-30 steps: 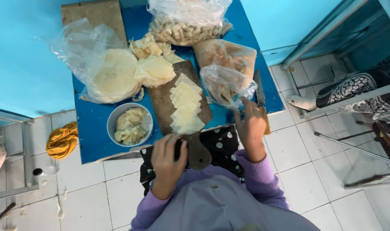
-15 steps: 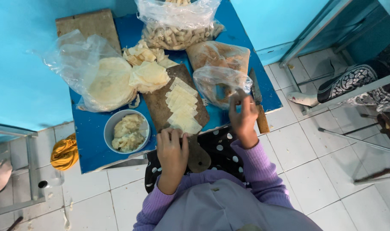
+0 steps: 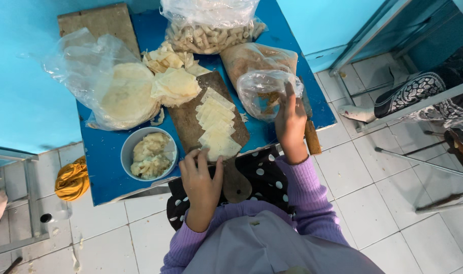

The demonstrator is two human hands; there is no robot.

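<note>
A clear crumpled plastic bag (image 3: 267, 91) with a little brown filling at its bottom is seen on the right part of the blue worktop (image 3: 104, 172), in front of a larger clear bag of the same brown filling (image 3: 257, 57). The right hand (image 3: 291, 122) is laid against the near right side of the clear crumpled bag, its fingers stretched forward and the fingertips pressed to the film; whether the plastic is pinched or only touched cannot be told from this view. A brown wooden handle (image 3: 311, 136) lies just beside that hand's wrist, at the worktop's edge.

The left hand (image 3: 201, 175) is placed at the near end of a dark brown wooden paddle board (image 3: 191, 127), with its fingers loosely curled over the board's edge and nothing gripped in them. A row of pale yellow square dough sheets (image 3: 216, 124) is laid along the board, the nearest sheet just beyond the fingertips.

To the left of that hand stands a round grey bowl of pale mash (image 3: 149, 153). Further back, a clear bag of round flat wrappers (image 3: 120, 94) and a clear bag of rolled pastry sticks (image 3: 211, 33) are seen.
</note>
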